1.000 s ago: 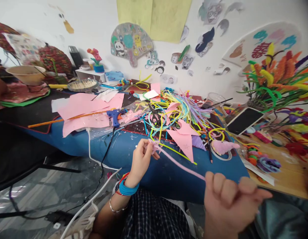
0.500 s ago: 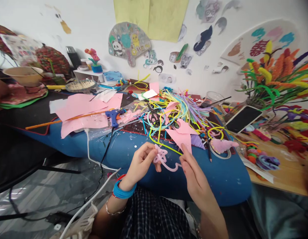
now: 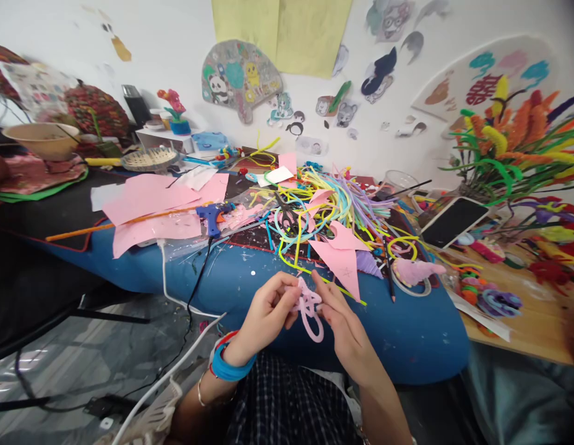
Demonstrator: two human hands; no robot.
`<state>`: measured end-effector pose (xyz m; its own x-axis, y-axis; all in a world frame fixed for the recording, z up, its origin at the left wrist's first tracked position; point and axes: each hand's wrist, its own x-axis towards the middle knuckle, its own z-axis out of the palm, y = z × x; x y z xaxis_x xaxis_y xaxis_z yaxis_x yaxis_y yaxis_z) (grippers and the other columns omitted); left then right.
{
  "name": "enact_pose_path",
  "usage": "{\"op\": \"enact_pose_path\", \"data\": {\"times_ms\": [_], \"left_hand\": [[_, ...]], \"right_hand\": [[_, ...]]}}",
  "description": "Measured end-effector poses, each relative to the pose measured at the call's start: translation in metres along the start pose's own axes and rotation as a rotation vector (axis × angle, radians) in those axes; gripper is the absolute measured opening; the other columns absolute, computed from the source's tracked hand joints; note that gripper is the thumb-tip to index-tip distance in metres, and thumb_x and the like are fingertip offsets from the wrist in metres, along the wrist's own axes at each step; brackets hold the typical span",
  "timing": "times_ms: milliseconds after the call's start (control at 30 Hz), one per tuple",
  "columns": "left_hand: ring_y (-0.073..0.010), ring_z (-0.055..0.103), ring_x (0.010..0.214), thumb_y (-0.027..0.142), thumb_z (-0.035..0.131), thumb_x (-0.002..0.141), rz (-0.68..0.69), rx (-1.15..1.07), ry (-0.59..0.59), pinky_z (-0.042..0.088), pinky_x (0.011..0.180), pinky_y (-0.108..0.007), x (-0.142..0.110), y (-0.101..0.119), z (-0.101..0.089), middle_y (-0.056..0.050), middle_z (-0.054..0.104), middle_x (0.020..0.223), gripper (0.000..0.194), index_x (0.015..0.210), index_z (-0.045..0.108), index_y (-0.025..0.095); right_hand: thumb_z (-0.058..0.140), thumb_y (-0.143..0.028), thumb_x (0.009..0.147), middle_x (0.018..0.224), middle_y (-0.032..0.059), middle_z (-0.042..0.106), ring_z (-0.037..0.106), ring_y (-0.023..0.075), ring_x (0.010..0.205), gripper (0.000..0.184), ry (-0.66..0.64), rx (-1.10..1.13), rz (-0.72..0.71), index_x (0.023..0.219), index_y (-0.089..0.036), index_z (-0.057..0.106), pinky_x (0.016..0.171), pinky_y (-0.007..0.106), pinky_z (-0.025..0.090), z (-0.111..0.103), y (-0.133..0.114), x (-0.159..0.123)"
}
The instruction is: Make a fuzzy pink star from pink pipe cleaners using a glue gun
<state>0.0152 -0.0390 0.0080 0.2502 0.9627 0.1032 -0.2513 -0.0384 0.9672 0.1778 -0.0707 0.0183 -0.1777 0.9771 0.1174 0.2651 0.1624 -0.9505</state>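
Head view: the looped pink fuzzy stem (image 3: pixel 311 307) is held aloft at the near edge of the blue-covered surface (image 3: pixel 222 272), its lowest loop hanging below the fingers. The left hand (image 3: pixel 274 306), with a blue band (image 3: pixel 232 366) at its wrist, has thumb and fingers clamped on the stem; the right hand (image 3: pixel 346 324) touches its other side, fingers extended together, though whether they pinch it cannot be told. Along the near edge lie a blue glue gun (image 3: pixel 213 217), a notched pink paper piece (image 3: pixel 341 262) and, toward the right corner, a pencil (image 3: pixel 389 278).
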Motion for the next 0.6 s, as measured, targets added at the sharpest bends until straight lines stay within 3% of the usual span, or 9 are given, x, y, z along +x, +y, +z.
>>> {"op": "enact_pose_path", "data": {"times_ms": [133,267,600], "left_hand": [[-0.0053,0.039,0.04,0.049,0.056,0.089,-0.002,-0.002,-0.008,0.031,0.038,-0.015,-0.001,0.001,0.002,0.007,0.045,0.053,0.032,0.086,0.054,0.018],[-0.0051,0.038,0.041,0.049,0.056,0.089,-0.012,-0.008,-0.019,0.031,0.039,-0.014,0.0,0.002,0.002,0.007,0.044,0.054,0.031,0.085,0.054,0.018],[-0.0047,0.037,0.043,0.048,0.06,0.087,-0.043,0.002,-0.047,0.029,0.039,-0.014,-0.002,0.007,0.008,0.007,0.046,0.056,0.032,0.082,0.052,0.017]], "right_hand": [[0.039,-0.027,0.097,0.093,0.002,0.05,0.051,0.0141,0.079,0.039,0.047,0.113,-0.035,0.132,-0.032,0.057,0.07,0.025,0.048,0.0,0.002,0.004],[0.056,-0.028,0.092,0.092,0.0019,0.058,0.057,0.0146,0.082,0.028,0.116,0.202,-0.059,0.117,-0.029,0.068,0.073,0.025,0.05,0.001,0.005,0.007],[0.078,-0.024,0.075,0.074,-0.004,0.071,0.065,0.0113,0.068,0.034,0.104,0.598,0.008,0.107,-0.031,0.07,0.072,0.024,0.054,0.006,0.016,0.014]]}}
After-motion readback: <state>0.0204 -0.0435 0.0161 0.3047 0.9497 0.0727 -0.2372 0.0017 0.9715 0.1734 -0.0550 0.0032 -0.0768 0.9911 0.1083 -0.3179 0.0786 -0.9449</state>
